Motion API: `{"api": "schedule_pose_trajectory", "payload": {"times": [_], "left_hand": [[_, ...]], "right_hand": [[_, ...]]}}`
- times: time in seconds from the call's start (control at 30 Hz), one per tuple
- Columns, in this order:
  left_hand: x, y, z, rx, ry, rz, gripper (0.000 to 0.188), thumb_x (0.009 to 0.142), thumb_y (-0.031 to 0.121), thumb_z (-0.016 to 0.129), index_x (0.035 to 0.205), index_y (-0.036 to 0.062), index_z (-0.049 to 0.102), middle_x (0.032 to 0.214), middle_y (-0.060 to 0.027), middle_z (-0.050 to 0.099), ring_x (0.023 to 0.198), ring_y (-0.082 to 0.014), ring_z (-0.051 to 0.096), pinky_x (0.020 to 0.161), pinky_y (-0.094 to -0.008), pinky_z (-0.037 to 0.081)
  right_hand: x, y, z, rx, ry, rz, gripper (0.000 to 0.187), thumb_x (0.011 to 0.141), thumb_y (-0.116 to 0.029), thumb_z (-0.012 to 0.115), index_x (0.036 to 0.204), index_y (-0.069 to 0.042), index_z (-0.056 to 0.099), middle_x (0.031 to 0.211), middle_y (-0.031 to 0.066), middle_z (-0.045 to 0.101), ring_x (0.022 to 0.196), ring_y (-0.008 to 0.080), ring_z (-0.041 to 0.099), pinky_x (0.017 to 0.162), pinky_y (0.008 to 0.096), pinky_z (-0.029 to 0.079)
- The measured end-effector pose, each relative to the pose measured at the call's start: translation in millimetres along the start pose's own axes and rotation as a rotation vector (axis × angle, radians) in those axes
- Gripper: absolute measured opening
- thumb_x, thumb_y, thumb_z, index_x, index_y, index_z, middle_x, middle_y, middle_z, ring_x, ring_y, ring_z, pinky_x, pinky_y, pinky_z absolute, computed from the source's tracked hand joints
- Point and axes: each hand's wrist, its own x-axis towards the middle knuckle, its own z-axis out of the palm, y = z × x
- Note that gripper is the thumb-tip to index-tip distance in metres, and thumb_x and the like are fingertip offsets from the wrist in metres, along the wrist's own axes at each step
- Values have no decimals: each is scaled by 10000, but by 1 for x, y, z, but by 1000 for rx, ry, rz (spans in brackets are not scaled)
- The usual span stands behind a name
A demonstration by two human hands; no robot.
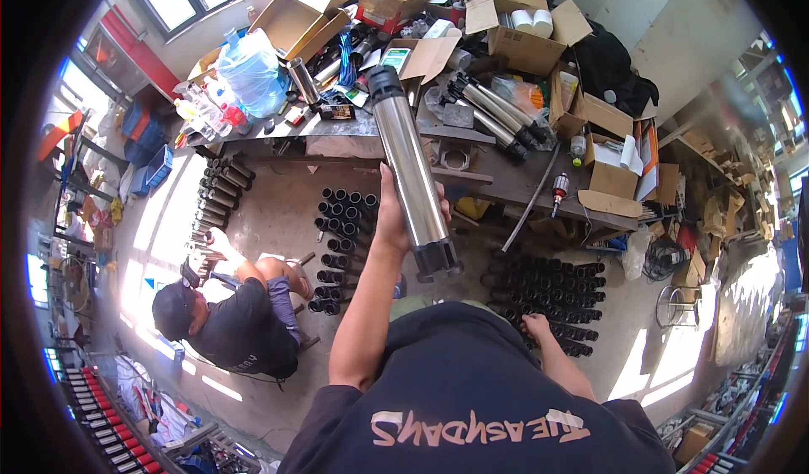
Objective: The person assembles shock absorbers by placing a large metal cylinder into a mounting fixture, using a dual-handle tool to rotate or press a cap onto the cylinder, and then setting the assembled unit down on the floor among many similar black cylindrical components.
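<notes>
My left hand (391, 214) is wrapped round a shiny steel cylinder (407, 158) with black end caps, held up at a tilt in front of me. Its upper cap is round, and the lower one has prongs. Lower and to the right, my right hand (536, 326) is at the near edge of a dense group of black ring-ended tubes (565, 297). Its fingers are curled in, and whatever they grip is too small to make out. More black ring-ended tubes (341, 221) stand on the floor to the left of my left forearm.
A cluttered workbench (539, 189) spans the far side, bearing cardboard boxes (527, 44), bottles (202, 116) and several similar steel cylinders (493, 107). A metal rod (531, 204) leans off its edge. At left, a co-worker (232, 322) sits low beside a row of metal tubes (221, 192).
</notes>
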Motion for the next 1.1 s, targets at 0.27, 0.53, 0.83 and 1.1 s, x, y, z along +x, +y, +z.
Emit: {"api": "schedule_pose_trajectory", "payload": {"times": [0.27, 0.53, 0.83, 1.1], "left_hand": [[-8, -8, 16, -255, -87, 91, 793, 964, 736, 289, 1352, 70, 475, 962, -151, 582, 764, -282, 601, 699, -449, 530], [-27, 21, 36, 350, 405, 28, 776, 999, 684, 167, 1167, 12, 517, 885, -165, 624, 704, -324, 678, 616, -465, 592], [-23, 27, 38, 67, 158, 71, 737, 1013, 646, 190, 1235, 16, 501, 909, -178, 622, 728, -327, 653, 665, -466, 581], [-24, 29, 58, 197, 194, 69, 732, 1017, 637, 183, 1162, 13, 539, 878, -159, 616, 699, -302, 653, 630, -439, 573]], "right_hand": [[-3, 10, 4, -19, 5, -33, 291, 939, -294, 630, 1078, -45, 685, 876, 53, 722, 692, 143, 649, 561, 295, 490], [2, -17, 20, 40, -42, -79, 268, 952, -278, 619, 1048, -37, 683, 848, 44, 696, 687, 141, 627, 579, 306, 505], [16, -45, 20, 80, -31, -149, 276, 950, -282, 627, 1029, -25, 689, 796, 52, 701, 631, 136, 622, 536, 293, 476], [-13, -32, 25, -147, -2, -163, 276, 916, -280, 645, 974, -20, 719, 802, 60, 716, 654, 152, 654, 590, 310, 520]]}}
